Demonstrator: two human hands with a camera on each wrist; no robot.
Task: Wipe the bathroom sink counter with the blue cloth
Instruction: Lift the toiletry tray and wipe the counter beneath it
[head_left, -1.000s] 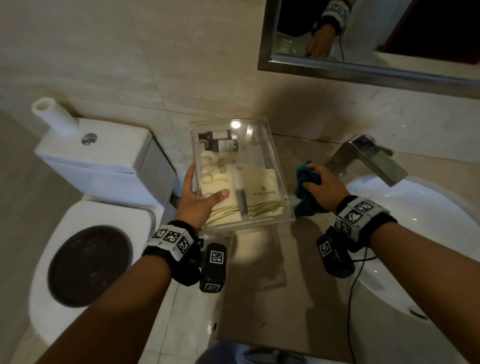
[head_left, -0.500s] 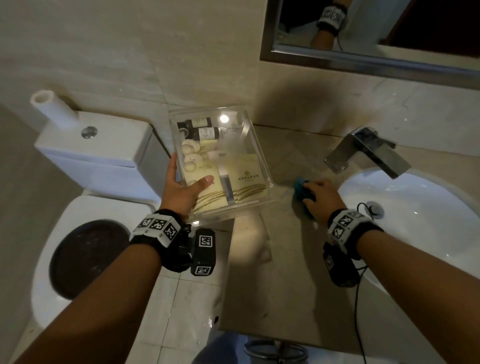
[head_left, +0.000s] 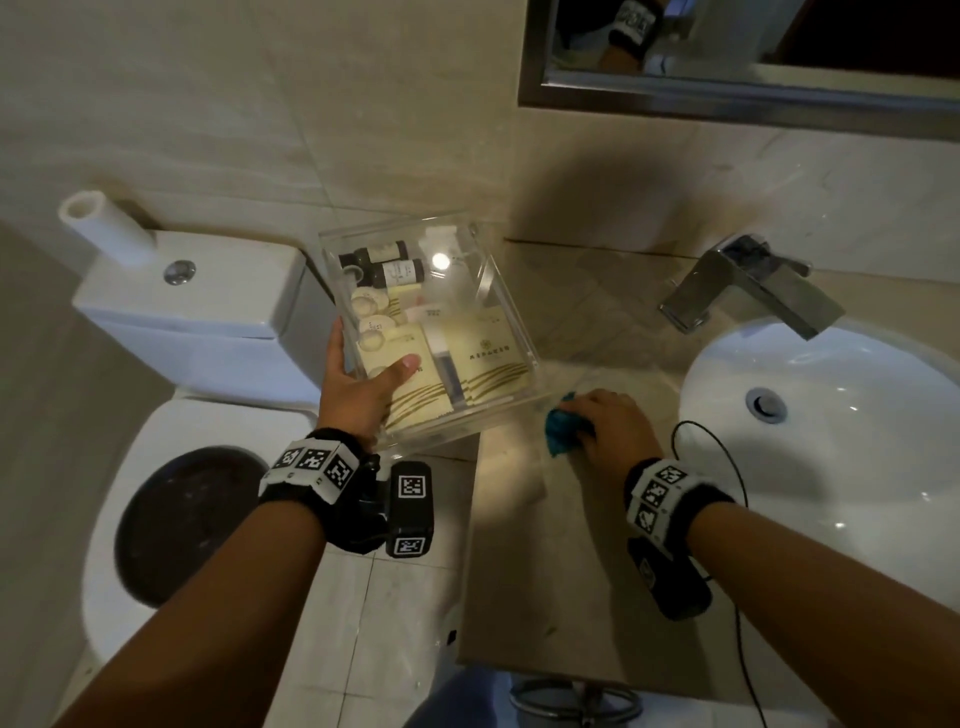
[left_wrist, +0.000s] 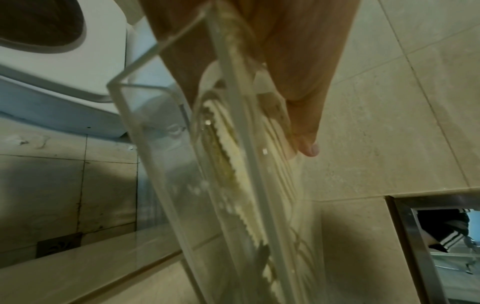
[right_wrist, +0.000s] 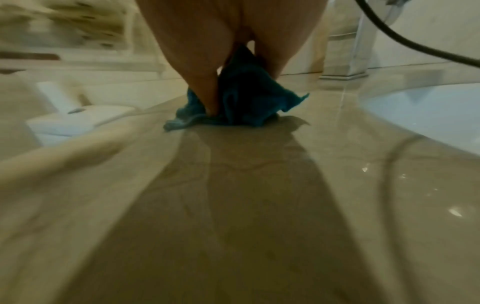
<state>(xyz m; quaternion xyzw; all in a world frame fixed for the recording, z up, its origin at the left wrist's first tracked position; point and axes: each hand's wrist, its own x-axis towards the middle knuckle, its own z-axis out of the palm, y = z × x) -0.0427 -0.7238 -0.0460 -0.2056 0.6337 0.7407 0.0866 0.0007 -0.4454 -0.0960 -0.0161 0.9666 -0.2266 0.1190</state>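
A bunched blue cloth (head_left: 562, 430) lies on the beige stone counter (head_left: 524, 561), just left of the sink basin. My right hand (head_left: 605, 426) grips the cloth and presses it down onto the counter; the right wrist view shows the blue cloth (right_wrist: 241, 100) squeezed between thumb and fingers. My left hand (head_left: 358, 387) holds a clear acrylic box (head_left: 467, 291) of toiletries lifted off the counter, thumb on its lid, fingers under it. In the left wrist view the thumb (left_wrist: 303, 131) presses on the clear box (left_wrist: 207, 185).
A white basin (head_left: 841, 431) with a chrome tap (head_left: 748, 286) fills the counter's right side. A white toilet (head_left: 182, 415) stands left of the counter, below its edge. A mirror (head_left: 737, 57) hangs on the tiled wall. A black cable (head_left: 727, 467) trails from my right wrist.
My right hand has dragged the blue cloth from near the tap toward the counter's front, now pressing it on the stone. The left hand keeps the box raised, shifted slightly left.
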